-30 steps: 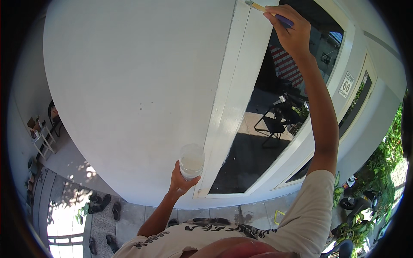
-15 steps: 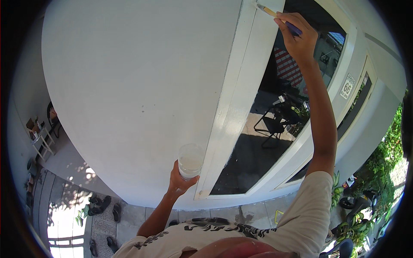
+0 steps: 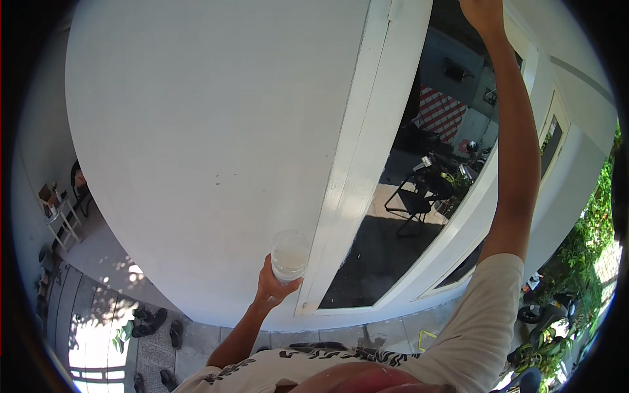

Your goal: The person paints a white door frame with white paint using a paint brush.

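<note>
My left hand (image 3: 271, 285) is wrapped round a clear plastic cup (image 3: 290, 254) with whitish liquid in its lower part. It holds the cup close to the white wall (image 3: 209, 124), low beside the window frame. That frame (image 3: 357, 164) is white, with a lengthwise seam, around a dark glass pane (image 3: 367, 242). My right hand (image 3: 483, 14) is raised to the top edge of the picture, in front of the upper glass, with its fingers curled and partly cut off. The paintbrush it gripped a moment ago lies outside the picture now.
A chair and a parked motorcycle show in the glass. Several dark sandals (image 3: 152, 322) lie on the paving at lower left. A small white table (image 3: 63, 219) stands at far left. Green plants (image 3: 583, 242) and a motorbike (image 3: 547, 311) are at right.
My right hand has gone up and to the right, away from the frame's upper part, taking the paintbrush out of view. The cup in my left hand sits slightly lower in the picture.
</note>
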A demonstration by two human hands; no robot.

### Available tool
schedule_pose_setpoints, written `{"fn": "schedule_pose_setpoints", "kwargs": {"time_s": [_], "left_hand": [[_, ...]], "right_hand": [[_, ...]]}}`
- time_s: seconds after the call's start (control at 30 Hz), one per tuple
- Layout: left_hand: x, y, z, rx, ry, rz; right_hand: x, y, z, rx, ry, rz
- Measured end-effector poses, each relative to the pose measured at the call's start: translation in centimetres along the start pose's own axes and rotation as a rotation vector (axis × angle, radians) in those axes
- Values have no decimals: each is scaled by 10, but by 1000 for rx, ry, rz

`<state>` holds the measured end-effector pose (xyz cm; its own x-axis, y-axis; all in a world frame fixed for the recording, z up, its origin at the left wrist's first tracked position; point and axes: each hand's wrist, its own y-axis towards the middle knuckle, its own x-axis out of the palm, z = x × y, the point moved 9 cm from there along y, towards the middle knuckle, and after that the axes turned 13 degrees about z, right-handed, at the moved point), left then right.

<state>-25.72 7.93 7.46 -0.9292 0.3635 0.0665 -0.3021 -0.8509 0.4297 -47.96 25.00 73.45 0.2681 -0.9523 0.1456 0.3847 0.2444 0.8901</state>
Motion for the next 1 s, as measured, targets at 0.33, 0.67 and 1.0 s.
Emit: {"fn": "schedule_pose_setpoints", "kwargs": {"time_s": [0.33,0.67,1.0], "left_hand": [[-7,3,4,36,28,3],[-6,3,4,42,34,-11],[-18,2,6,61,2,0]], "right_hand": [[26,-12,-27,-8,-12,-224],[55,60,38,291,194,-353],[50,116,-3,-47,-13,-43]]}}
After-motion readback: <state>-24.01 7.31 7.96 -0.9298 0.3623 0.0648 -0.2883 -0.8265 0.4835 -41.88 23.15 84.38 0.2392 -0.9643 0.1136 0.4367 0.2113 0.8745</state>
